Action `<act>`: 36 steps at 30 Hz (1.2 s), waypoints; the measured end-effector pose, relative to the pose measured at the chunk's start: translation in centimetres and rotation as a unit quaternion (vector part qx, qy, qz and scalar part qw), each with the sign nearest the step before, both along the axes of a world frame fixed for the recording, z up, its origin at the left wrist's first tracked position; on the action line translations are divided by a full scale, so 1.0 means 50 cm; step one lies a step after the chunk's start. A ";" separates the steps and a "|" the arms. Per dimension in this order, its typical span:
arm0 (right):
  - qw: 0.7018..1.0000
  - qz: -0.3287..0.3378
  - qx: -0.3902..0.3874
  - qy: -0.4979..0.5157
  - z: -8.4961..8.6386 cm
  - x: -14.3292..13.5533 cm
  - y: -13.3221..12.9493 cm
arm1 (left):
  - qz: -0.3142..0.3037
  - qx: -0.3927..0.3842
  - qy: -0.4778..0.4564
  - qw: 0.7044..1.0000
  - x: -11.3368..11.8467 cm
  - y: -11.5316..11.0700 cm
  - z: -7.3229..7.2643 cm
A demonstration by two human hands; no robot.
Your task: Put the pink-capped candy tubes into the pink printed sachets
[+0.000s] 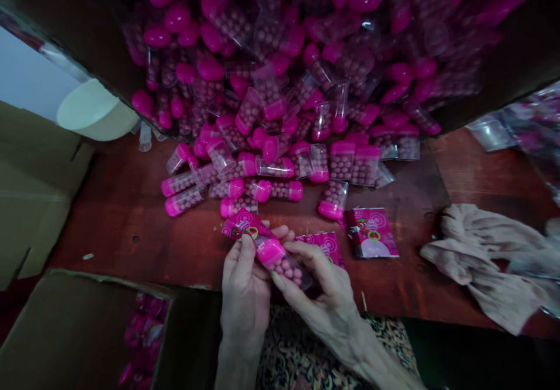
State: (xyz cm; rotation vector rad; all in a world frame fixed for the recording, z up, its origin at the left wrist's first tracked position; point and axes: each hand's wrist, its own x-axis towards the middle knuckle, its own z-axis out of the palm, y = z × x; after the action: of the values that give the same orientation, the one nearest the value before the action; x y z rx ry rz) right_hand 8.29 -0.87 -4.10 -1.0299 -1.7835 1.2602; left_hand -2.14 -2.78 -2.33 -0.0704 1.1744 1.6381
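At the table's front edge, my left hand (245, 285) is closed, thumb and fingers pinching a printed pink wrapper (237, 225). My right hand (328, 291) grips a clear tube of pink candy balls (287, 267) between thumb and fingers. The tube's bright pink cap points into the wrapper's near end; how far the wrapper covers it I cannot tell. Just beyond my right hand lie a flat printed wrapper (326, 244), partly hidden, and a stack of wrappers (374, 232). One loose capped tube (333, 199) lies close behind them.
A large tipped box (494, 92) spills many similar tubes onto the red wooden table (122, 215). A white bowl (94, 113) stands at left. An open carton (65, 331) at lower left holds pink packs. A crumpled cloth (485, 256) lies at right.
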 end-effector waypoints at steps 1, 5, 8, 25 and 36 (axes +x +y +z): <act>1.000 0.002 0.018 -0.005 0.000 0.002 -0.002 | 0.001 0.003 0.000 1.000 -0.001 -0.002 0.001; 0.996 0.003 0.090 0.001 0.005 0.006 -0.011 | 0.013 0.017 0.018 1.000 -0.002 -0.008 0.002; 0.994 0.000 0.114 0.007 0.011 0.006 -0.016 | 0.010 0.028 0.024 0.999 -0.002 -0.016 0.002; 0.998 -0.041 0.049 0.004 0.024 0.005 -0.023 | -0.044 0.049 0.030 0.997 -0.006 -0.034 0.005; 0.992 -0.074 0.105 -0.007 0.002 0.006 -0.019 | -0.072 -0.001 -0.026 0.997 -0.008 -0.026 -0.007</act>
State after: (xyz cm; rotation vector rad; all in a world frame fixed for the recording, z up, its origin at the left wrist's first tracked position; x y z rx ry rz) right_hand 8.57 -1.82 -4.00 -1.0317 -1.7722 0.9542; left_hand -2.52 -4.09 -2.70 -0.0283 1.1163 1.5001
